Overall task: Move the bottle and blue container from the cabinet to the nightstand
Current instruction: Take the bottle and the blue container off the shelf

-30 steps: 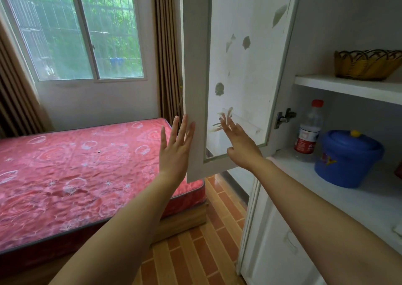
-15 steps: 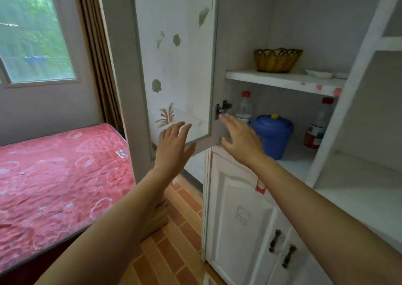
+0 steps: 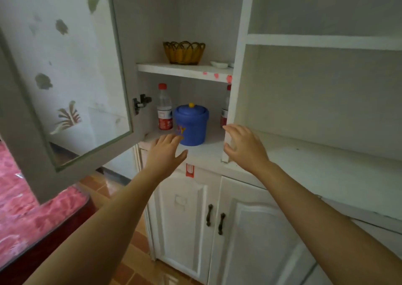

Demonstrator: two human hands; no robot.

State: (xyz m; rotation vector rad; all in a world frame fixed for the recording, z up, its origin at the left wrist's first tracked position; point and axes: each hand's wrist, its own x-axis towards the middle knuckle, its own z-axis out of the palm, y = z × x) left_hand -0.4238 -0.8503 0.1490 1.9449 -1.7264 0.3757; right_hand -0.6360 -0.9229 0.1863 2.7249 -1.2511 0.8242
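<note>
A clear bottle [image 3: 164, 108] with a red cap and red label stands upright at the back left of the open cabinet compartment. Beside it on the right sits the blue container [image 3: 191, 124], a lidded tub with a yellow knob. A second red-labelled bottle [image 3: 225, 108] is half hidden behind the white cabinet post. My left hand [image 3: 166, 152] is open, fingertips just in front of the blue container, not touching it. My right hand [image 3: 244, 146] is open in front of the post, holding nothing.
The glass cabinet door [image 3: 65, 77] stands open at the left. A woven basket [image 3: 184, 52] and a small white dish [image 3: 218, 64] rest on the upper shelf [image 3: 185, 71]. Lower cabinet doors [image 3: 239, 230] are closed. A red bed [image 3: 26, 215] lies at the lower left.
The view has swung from the bed and window toward the cabinet. Both hands have left the door and moved forward, to the front of the lower compartment near the blue container.
</note>
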